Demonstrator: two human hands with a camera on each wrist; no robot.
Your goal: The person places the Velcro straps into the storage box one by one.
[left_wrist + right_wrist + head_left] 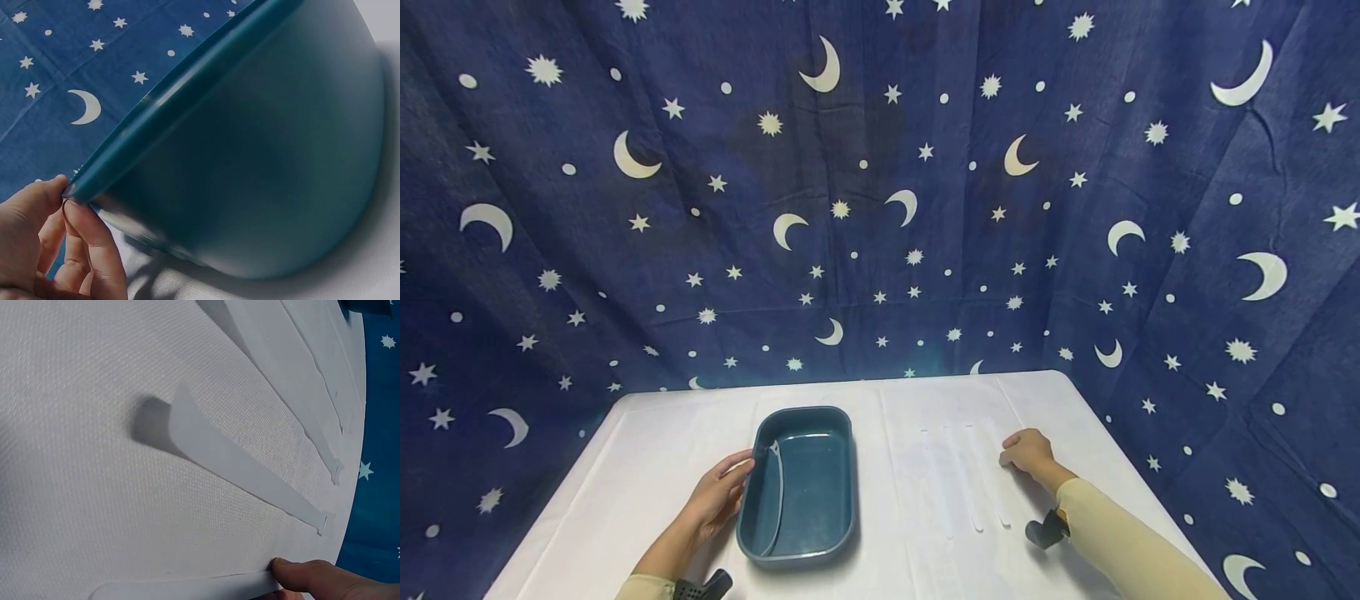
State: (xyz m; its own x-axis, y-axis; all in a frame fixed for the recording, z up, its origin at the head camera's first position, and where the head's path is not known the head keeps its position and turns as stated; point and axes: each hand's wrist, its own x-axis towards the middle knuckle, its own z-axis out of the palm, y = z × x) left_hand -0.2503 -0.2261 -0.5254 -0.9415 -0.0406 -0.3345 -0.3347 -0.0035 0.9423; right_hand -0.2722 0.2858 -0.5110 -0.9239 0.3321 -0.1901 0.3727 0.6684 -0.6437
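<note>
A deep teal tub [811, 500] with rounded corners stands on the white table, with one narrow pale strip [781, 492] curved inside along its left part. My left hand [718, 492] pinches the tub's left rim between thumb and fingers, seen closely in the left wrist view. At the right, my right hand [1028, 452] pinches the far end of a thin white strip [187, 589]; its thumb lies on top. Beside it, more white strips [244, 459] lie in a spaced row, the nearest with one end curled up off the cloth.
A white cloth covers the table [662, 442]. Dark blue curtains [865, 250] with moons and stars hang behind it and along the right side. A black wrist mount [1047, 529] sits on the right wrist, another [703, 586] on the left.
</note>
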